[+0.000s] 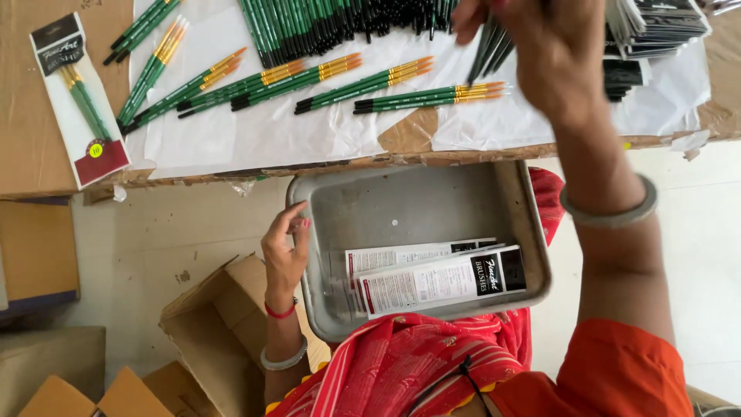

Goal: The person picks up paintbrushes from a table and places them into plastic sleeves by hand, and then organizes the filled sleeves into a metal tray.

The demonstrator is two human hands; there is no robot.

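At far left I see a packaged brush set (79,100) lying on the cardboard table (23,93), then loose green brushes (255,81) spread in small groups over the white sheet (255,135). Below, my left hand (285,251) rests against the left rim of the grey metal tray (417,205) on my lap, fingers bent and loosely together (nothing pinched). Flat printed packets (436,278) lie in the tray's near right corner. Up right, my right hand (540,46) pinches a few dark brushes (490,46) above the sheet, beside a stack of dark packets (656,27).
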